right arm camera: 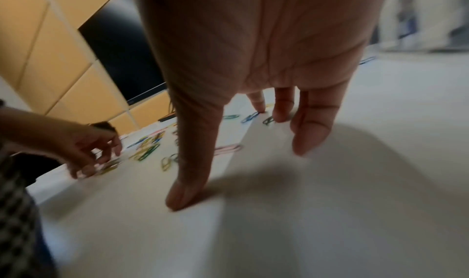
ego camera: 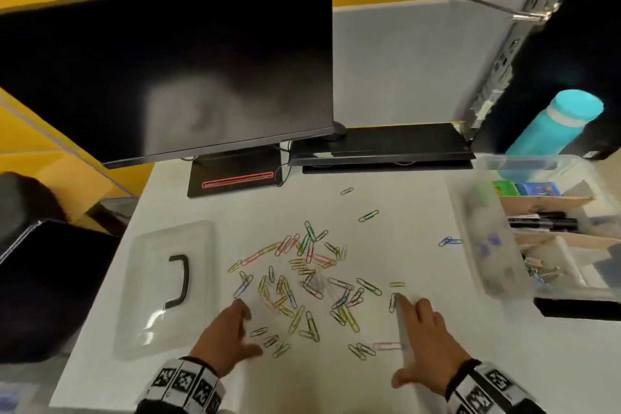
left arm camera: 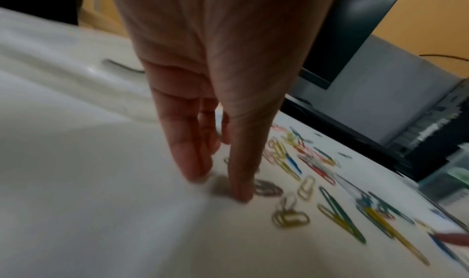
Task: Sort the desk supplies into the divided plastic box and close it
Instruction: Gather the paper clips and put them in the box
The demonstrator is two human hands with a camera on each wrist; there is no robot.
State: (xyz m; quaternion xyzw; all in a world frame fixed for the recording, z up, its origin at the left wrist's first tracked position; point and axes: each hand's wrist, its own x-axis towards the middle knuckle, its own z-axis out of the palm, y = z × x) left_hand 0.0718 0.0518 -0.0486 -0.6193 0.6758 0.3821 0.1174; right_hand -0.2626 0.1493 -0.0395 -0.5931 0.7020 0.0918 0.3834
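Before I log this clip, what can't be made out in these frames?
- Divided plastic box: head view, cut by the right edge and motion-blurred; compartments and contents unclear.
- Paper clips: all views, blurred and overlapping; no count possible.
- Left hand: left wrist view, smeared; fingertip contact with clips unclear.
- Right hand: right wrist view, palm hides the clips beneath.
- Clear lid: outline faint through glare.

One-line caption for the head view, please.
Both open hands, left hand and right hand, flank scattered colored paper clips on the white desk; clear lid left, divided plastic box right.
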